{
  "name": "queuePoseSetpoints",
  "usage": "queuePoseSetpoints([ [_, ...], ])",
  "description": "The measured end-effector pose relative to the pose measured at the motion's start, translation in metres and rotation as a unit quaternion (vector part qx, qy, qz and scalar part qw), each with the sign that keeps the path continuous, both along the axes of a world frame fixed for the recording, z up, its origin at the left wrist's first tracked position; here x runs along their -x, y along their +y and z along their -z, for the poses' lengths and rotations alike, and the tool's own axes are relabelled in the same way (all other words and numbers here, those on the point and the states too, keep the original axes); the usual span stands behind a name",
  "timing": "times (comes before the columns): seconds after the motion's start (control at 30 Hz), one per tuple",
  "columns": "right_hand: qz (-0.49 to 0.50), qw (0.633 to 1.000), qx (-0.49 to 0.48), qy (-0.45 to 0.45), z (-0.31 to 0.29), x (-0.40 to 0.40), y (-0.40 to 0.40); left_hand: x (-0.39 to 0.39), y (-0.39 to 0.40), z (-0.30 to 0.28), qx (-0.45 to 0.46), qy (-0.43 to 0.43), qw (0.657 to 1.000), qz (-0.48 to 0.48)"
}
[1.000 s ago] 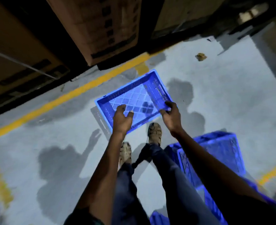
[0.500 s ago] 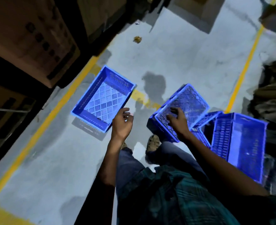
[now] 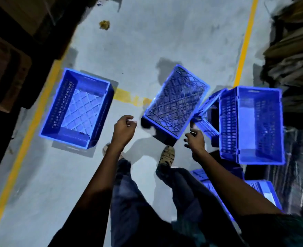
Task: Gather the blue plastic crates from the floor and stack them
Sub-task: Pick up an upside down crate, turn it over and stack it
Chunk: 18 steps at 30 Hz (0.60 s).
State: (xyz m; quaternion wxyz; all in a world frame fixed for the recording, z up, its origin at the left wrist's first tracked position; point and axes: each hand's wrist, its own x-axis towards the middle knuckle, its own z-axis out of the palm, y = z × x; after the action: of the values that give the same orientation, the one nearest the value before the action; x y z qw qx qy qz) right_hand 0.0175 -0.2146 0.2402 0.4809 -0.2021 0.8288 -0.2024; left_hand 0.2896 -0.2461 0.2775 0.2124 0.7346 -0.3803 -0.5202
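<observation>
Upturned crate: blue plastic, lattice base facing up, tilted, on the grey floor ahead of the person's feet. Open crate: blue, upright, mouth up, on the floor to the left, beside a yellow line. Crate stack: blue, to the right, just beside the upturned crate; further blue crates low right, partly hidden by the arm. Left hand: fingers loosely curled, holding nothing, between the open and upturned crates. Right hand: half-open, empty, near the upturned crate's near corner; contact cannot be told. Cardboard piles: far right.
</observation>
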Motion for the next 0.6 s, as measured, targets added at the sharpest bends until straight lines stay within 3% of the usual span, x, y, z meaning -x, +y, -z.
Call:
queuePoseSetpoints([
  [0.1, 0.042, 0.997, -0.049, -0.029, 0.042, 0.034, -0.004, 0.037, -0.014, 0.046, -0.042, -0.007, 0.999, 0.010],
  [0.17, 0.059, 0.993, -0.093, -0.043, 0.101, 0.066, -0.009, 0.074, -0.029, 0.105, -0.077, -0.017, 0.996, 0.028],
  [0.3, 0.054, 0.993, -0.095, -0.035, 0.133, 0.070, -0.026, 0.080, -0.047, 0.148, -0.109, -0.029, 0.993, 0.024],
  [0.47, 0.035, 0.994, -0.106, -0.005, 0.261, 0.090, -0.036, 0.100, -0.075, 0.283, -0.138, -0.079, 0.986, 0.050],
  [0.6, 0.092, 0.989, -0.110, 0.029, 0.337, 0.091, -0.030, 0.105, -0.091, 0.370, -0.146, -0.101, 0.982, 0.059],
])
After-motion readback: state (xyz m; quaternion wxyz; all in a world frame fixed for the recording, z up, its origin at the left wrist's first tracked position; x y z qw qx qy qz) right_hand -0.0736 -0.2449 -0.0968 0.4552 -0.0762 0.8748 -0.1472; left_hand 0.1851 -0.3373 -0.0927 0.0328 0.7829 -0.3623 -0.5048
